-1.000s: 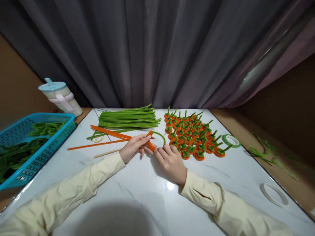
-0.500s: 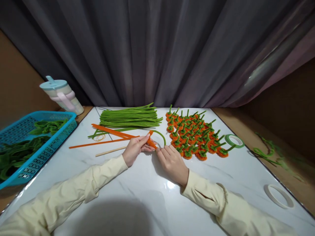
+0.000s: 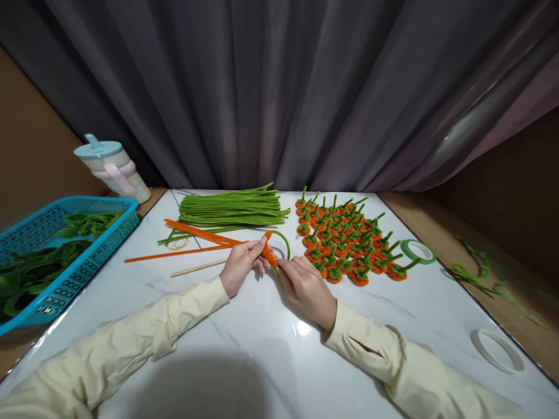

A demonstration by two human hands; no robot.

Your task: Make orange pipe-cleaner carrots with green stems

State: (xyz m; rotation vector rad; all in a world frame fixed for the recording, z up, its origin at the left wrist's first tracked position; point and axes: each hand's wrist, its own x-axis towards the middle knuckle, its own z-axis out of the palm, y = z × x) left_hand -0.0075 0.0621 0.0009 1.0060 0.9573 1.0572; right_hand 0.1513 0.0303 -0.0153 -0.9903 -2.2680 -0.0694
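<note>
A piece of orange pipe cleaner wound into a tight coil (image 3: 269, 251) is pinched near its upper part by my left hand (image 3: 239, 265), thumb on top. My right hand (image 3: 309, 286) has its fingertips closed at the coil's lower end; what exactly lies between them is mostly hidden. From behind the coil a green pipe cleaner (image 3: 286, 241) arches over to the right, and a green end shows below the coil. A wooden stick (image 3: 201, 268) and loose orange pipe cleaners (image 3: 205, 236) lie left of my left hand.
Behind lies a green pipe cleaner bundle (image 3: 231, 208). Orange flower pieces with green stems (image 3: 345, 238) fill the right side, beside green tape (image 3: 418, 252). A white ring (image 3: 498, 351) is front right. Left are a blue basket (image 3: 94, 256) of green pieces and a tumbler (image 3: 116, 169).
My right fingers have shifted slightly at the coil's lower end, and a green end now shows beneath it. My left hand keeps its hold. The view has moved very slightly.
</note>
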